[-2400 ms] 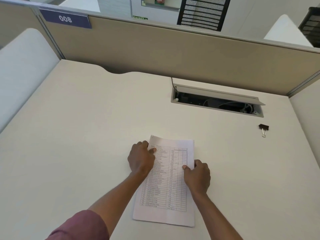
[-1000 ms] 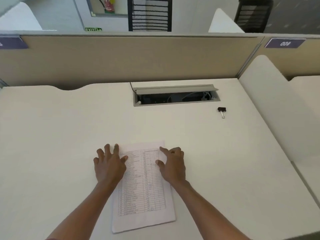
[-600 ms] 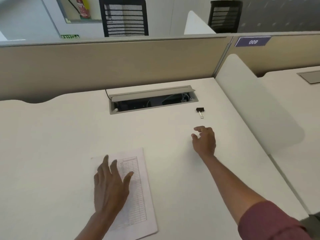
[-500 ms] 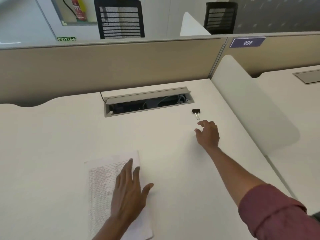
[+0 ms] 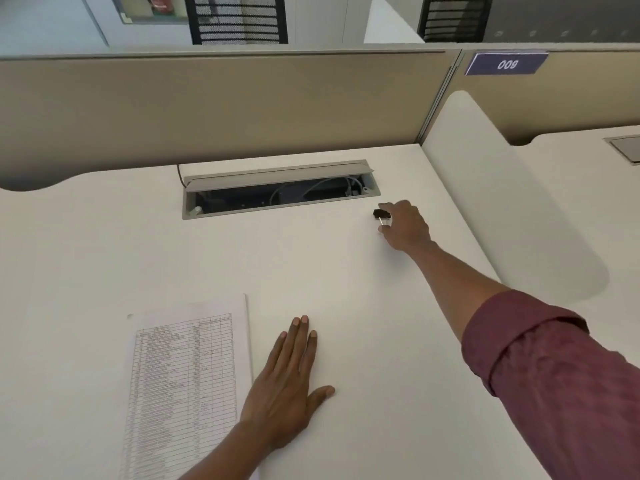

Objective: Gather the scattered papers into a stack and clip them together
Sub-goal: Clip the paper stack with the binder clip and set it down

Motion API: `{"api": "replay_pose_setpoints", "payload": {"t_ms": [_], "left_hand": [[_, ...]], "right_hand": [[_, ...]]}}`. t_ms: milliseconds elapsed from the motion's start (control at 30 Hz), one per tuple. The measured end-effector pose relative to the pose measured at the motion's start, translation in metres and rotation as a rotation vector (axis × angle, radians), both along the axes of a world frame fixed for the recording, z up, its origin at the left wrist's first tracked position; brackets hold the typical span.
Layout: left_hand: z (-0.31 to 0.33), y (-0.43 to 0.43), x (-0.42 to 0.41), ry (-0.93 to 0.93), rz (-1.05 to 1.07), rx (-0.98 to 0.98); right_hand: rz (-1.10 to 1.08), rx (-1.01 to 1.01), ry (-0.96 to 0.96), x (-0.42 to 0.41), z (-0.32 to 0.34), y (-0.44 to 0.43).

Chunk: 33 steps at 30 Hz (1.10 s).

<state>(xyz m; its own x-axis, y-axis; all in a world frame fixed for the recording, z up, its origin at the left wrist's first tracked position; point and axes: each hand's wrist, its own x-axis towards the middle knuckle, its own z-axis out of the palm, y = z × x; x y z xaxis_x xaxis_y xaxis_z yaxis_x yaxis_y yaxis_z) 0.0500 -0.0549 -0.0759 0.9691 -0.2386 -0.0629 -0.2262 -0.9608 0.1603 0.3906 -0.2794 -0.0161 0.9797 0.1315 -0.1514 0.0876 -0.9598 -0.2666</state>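
While desk [image 5: 346, 289] carries papers [image 5: 187, 368] stacked near-left, left hand [image 5: 287, 386] lies flat just beside them, fingers straight; right hand [image 5: 405, 226], far right, curls around clip [image 5: 380, 214], actual grip unclear.

Holds the right arm [image 5: 450, 271] stretched far forward and nearly straight, maroon sleeve [image 5: 554, 382] rolled at the elbow, forearm bare. Keeps the right hand [image 5: 406, 226] knuckles up, with forefinger and thumb curved round the clip [image 5: 379, 213], one on each side of it. Rests the left hand [image 5: 287, 386] close to the body, palm down on the desk [image 5: 104, 258], fingers straight and together, thumb spread to the right.
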Motion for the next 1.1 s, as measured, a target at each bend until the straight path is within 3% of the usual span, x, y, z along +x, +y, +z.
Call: {"api": "replay_pose_setpoints", "payload": {"t_ms": [200,333,533,733,833,1000,1100], "left_hand": [[-0.004,-0.001,0.000,-0.025,-0.019,0.059],[-0.005,0.001,0.003,-0.009,-0.026,0.056],[-0.003,0.004,0.003,0.048,-0.027,0.010],[-0.001,0.004,0.004,0.086,-0.022,-0.078],[0.009,0.008,0.004,0.151,0.039,-0.312],[0.071,0.022,-0.006,0.144,0.569,-1.052],[0.105,0.041,-0.025,0.138,0.677,-1.159]], "right_hand": [[0.043,0.007,-0.058,0.003,-0.003,0.006],[-0.018,0.118,-0.011,-0.008,-0.005,0.004],[-0.185,0.366,-0.001,-0.038,-0.001,0.002],[-0.352,0.796,0.152,-0.085,0.013,0.018],[-0.371,0.929,0.271,-0.126,0.026,0.035],[-0.374,1.006,0.389,-0.222,0.046,0.072],[-0.381,1.008,0.451,-0.276,0.052,0.096]]}}
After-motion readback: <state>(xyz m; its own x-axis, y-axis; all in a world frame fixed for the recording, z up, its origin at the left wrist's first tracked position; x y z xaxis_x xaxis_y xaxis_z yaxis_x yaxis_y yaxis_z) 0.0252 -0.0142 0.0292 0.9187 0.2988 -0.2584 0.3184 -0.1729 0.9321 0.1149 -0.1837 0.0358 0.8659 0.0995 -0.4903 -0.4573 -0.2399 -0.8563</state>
